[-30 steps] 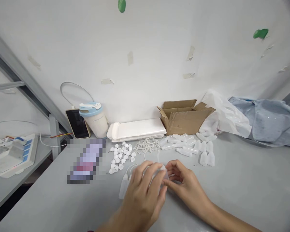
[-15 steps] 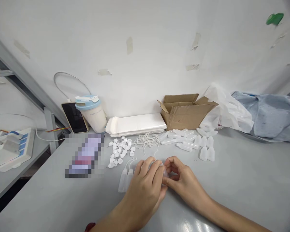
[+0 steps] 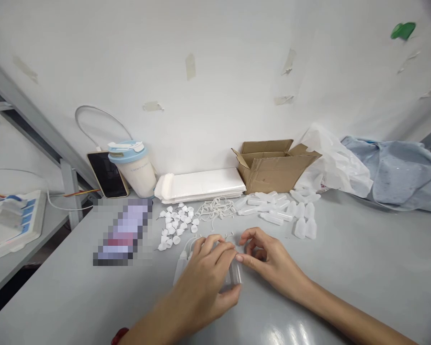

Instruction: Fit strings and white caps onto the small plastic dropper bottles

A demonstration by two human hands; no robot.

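Grey table [image 3: 362, 268], white wall [image 3: 230, 48] behind: the right hand [image 3: 273, 256] has eased off the clear bottle [image 3: 236, 273] at near centre, fingers curled, thumb apart, apparently leaving it to the left hand [image 3: 206, 275] arched over it; whether that one grips, I cannot tell.

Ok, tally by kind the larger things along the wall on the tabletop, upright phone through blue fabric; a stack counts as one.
Black-screened rectangular phone: 1
Tapered pale cup with blue lid: 1
Stack of flat white packets: 1
Open brown cardboard box: 1
Crumpled white plastic bag: 1
Pale blue fabric bundle: 1
Total: 6
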